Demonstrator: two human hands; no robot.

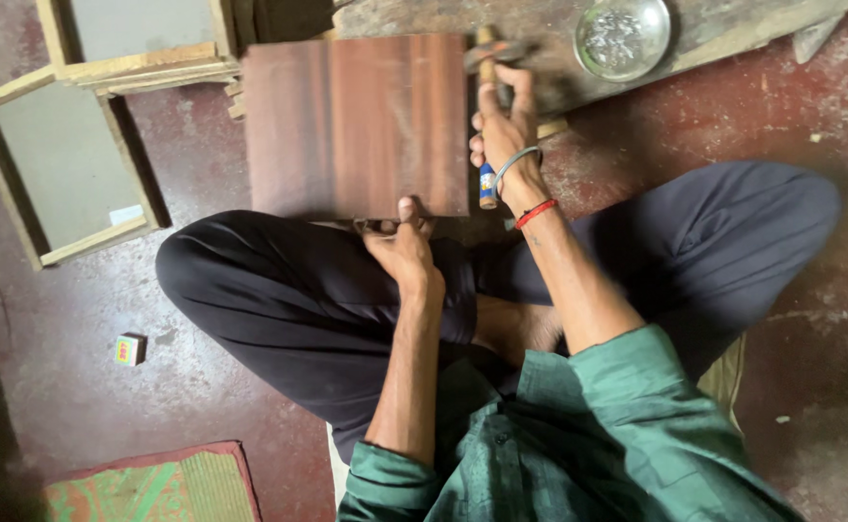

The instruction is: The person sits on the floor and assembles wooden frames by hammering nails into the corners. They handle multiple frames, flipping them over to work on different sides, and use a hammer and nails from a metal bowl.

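Observation:
A reddish-brown wooden board (356, 126) lies flat in front of my crossed legs. My left hand (400, 242) grips its near edge, thumb on top. To the right of the board, my right hand (503, 135) is closed round the wooden handle of a hammer (488, 68). The metal head sits just above the board's far right corner. The handle's blue-taped end pokes out below my fist. A red thread and a metal bangle circle that wrist.
A metal bowl (622, 37) of small bits sits on a worn plank (559, 39) beyond the board. Wooden frames (66, 164) with grey panels lie at left. A small box (129, 349) and a woven mat (153, 483) rest on the red floor.

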